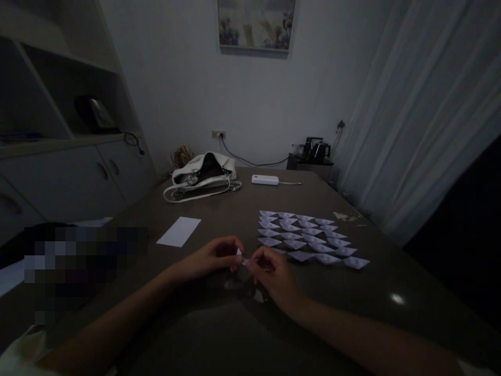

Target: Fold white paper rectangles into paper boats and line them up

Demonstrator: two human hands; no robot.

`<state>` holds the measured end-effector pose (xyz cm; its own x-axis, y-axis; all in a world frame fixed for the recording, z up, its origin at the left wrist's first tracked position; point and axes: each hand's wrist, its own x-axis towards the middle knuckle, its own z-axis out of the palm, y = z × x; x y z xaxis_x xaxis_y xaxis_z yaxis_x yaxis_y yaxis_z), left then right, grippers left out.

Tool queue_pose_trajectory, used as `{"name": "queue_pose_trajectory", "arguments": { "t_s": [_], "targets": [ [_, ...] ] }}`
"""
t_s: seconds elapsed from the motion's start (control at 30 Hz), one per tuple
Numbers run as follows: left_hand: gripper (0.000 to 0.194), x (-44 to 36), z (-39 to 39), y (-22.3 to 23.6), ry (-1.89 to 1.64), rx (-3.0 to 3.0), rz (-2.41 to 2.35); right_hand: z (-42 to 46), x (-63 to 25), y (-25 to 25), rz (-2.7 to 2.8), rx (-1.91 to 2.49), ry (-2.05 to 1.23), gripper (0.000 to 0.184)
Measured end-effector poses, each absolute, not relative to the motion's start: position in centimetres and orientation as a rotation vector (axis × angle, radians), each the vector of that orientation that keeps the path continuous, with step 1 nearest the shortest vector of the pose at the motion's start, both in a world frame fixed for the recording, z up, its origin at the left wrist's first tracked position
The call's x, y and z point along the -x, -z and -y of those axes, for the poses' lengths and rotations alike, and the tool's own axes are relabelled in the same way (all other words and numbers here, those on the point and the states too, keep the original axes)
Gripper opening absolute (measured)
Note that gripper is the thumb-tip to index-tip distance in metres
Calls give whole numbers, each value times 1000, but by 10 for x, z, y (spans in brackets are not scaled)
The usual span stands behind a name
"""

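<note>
White bag (pixel 207 180); framed painting (pixel 256 25)

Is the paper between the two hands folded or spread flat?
Folded: the paper between left hand and right hand shows a small raised point; its full shape is hidden.

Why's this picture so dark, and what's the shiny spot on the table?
In this head view, light looks dim overall; the shiny spot looks like glare on the table; the small white paper being held is hard to make out.
</note>
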<state>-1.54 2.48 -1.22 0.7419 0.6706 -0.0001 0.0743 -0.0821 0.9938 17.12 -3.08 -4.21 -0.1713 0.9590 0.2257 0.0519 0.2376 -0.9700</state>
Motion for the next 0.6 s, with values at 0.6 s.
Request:
{"name": "queue_pose_trajectory", "arguments": {
  "t_s": [0.6],
  "targets": [
    [26, 26, -21, 13, -532, -1945, -644, 36, -172, 42, 1878, 1114, -706, 17]
  ]
}}
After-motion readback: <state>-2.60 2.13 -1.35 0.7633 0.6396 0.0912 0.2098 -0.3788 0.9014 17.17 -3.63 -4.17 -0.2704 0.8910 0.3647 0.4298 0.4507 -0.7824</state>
